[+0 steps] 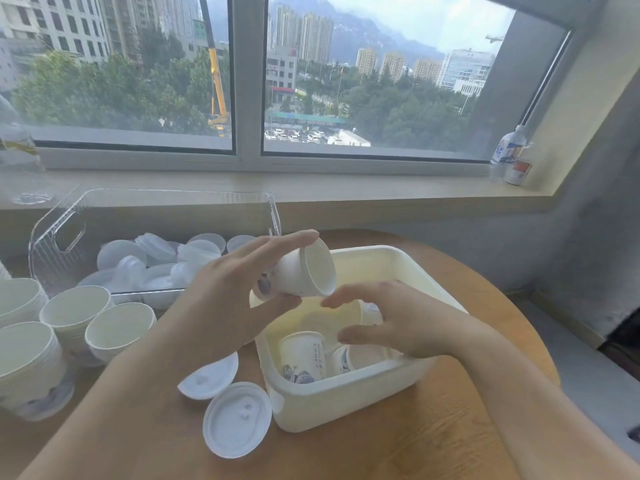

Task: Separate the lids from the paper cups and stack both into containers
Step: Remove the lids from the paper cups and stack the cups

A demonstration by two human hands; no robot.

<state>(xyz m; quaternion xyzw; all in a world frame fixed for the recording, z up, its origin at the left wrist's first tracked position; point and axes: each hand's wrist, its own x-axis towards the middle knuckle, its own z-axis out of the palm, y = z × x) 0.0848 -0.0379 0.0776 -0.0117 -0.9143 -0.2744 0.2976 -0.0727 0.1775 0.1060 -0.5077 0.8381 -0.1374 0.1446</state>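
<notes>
My left hand (225,292) grips a lidless white paper cup (304,271) on its side, mouth facing right, above the cream plastic bin (346,393). My right hand (401,323) hovers over the bin with fingers stretched toward the cup's rim and holds nothing that I can make out. Two printed cups (304,355) lie in the bin's bottom. Two loose white lids (237,419) rest on the table in front of the bin. A clear container (65,237) at the back left holds several lids (156,258). Stacks of nested cups (117,327) stand at the left.
The round wooden table (433,427) ends in a curved edge at the right, with the floor beyond it. A windowsill runs behind the table, with plastic bottles (512,157) at its right end and a clear bottle (17,150) at its left.
</notes>
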